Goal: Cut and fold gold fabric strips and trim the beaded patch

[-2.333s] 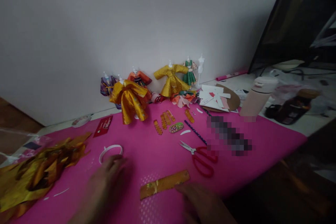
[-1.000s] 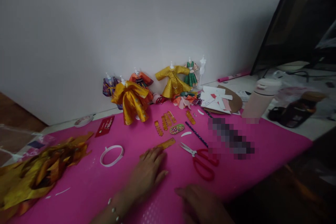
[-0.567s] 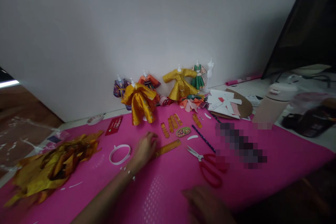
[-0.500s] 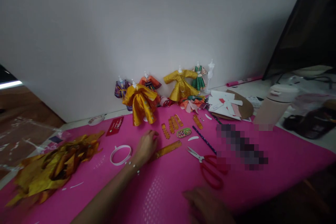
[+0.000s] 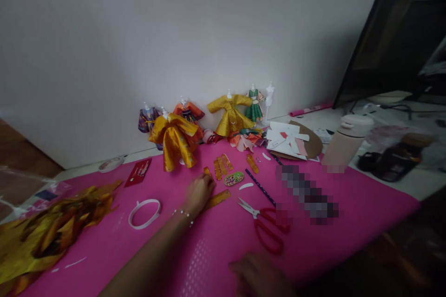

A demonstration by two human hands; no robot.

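On the pink mat [image 5: 313, 236], your left hand [image 5: 199, 193] pins the gold strip [image 5: 219, 198] flat, fingers spread; right hand [image 5: 256, 274] too blurred, can't tell grip.

From my feed, the scissors [image 5: 266, 225] lie on the mat [image 5: 348, 216] right of the tape ring [image 5: 144, 207] — my left hand [image 5: 199, 193] between them. Behind, the doll dresses [image 5: 202, 123] line the wall [image 5: 174, 32]; the foil heap [image 5: 45, 232] sits far left.

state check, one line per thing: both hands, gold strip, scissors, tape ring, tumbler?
left hand: reached out, resting on the gold strip's end
right hand: low on the mat, blurred, holding nothing visible
gold strip: flat
scissors: blades closed
tape ring: flat
tumbler: upright, lidded
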